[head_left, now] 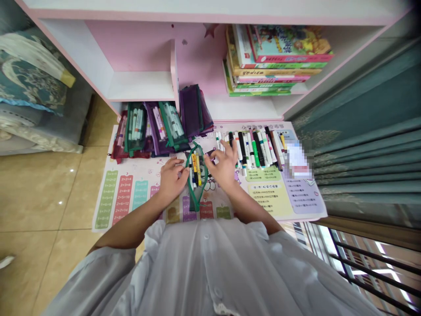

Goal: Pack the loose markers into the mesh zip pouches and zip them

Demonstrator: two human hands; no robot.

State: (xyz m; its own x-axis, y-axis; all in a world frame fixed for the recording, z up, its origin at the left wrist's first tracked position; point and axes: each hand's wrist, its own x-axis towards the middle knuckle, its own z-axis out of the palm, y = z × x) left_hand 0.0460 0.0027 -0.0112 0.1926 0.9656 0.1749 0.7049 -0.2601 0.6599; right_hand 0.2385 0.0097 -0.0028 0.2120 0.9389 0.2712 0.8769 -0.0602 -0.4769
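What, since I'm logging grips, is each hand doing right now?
Left hand: loosely curled at the left edge of the open pouch; can't tell if it grips.
Right hand: open, at the right edge of the open pouch.

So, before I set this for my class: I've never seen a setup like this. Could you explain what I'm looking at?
There is no robot here, just a person's two bare hands. The single picture comes from a camera worn on the head, looking forward and down, so the person's pale button-up shirt fills the bottom. On a printed, mostly white mat, a row of white, black and coloured marker pens lies to the right. To the left are see-through green, purple and red mesh pouches, some showing pens inside. In the middle lies an open green-edged mesh pouch holding several pens, some yellow. The left hand is at its left edge, the right hand at its right; whether either grips the edge is hard to tell.
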